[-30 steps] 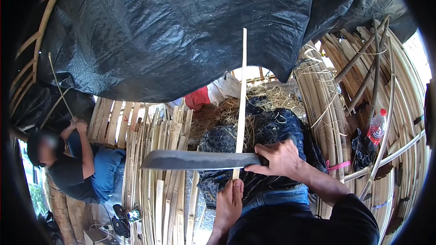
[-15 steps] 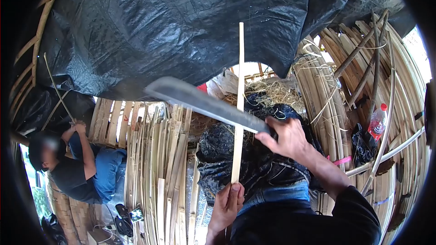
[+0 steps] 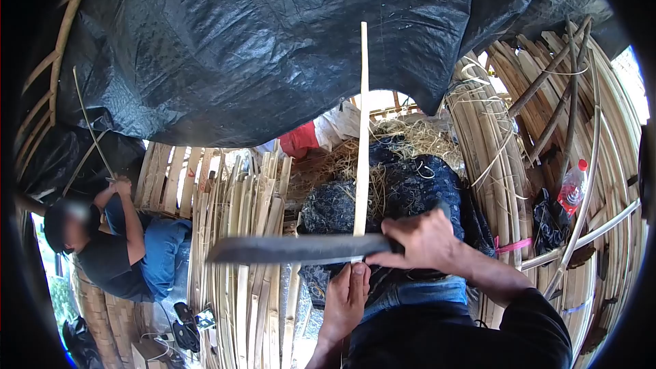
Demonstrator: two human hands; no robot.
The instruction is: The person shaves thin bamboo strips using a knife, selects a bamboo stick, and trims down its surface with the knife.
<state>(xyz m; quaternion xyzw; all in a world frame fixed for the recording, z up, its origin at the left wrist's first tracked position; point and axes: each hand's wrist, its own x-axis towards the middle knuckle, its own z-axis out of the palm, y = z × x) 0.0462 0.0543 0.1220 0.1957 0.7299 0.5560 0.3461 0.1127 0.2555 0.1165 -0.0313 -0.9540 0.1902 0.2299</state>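
My right hand (image 3: 424, 239) is closed round the handle of a machete (image 3: 301, 250), whose broad dark blade points left and lies nearly level. The blade crosses over the lower end of a long pale bamboo strip (image 3: 363, 130). Just below the blade, my left hand (image 3: 347, 294) pinches the strip's bottom end between thumb and fingers. From there the strip stands away from me, its far tip in front of the black tarp. Dark patterned cloth (image 3: 335, 208) covers my lap beneath the strip and blade.
A black tarp (image 3: 273, 48) hangs across the front. Bamboo slats (image 3: 239, 266) lie at my left, and more bamboo strips (image 3: 492, 137) are stacked at right near a plastic bottle (image 3: 572, 188). Straw-like shavings (image 3: 417, 133) lie ahead. Another person (image 3: 109, 253) sits at far left holding a thin stick.
My right hand has drawn the machete down along the bamboo strip towards my left hand, and the blade has turned from slanting to nearly level. My left hand keeps its grip.
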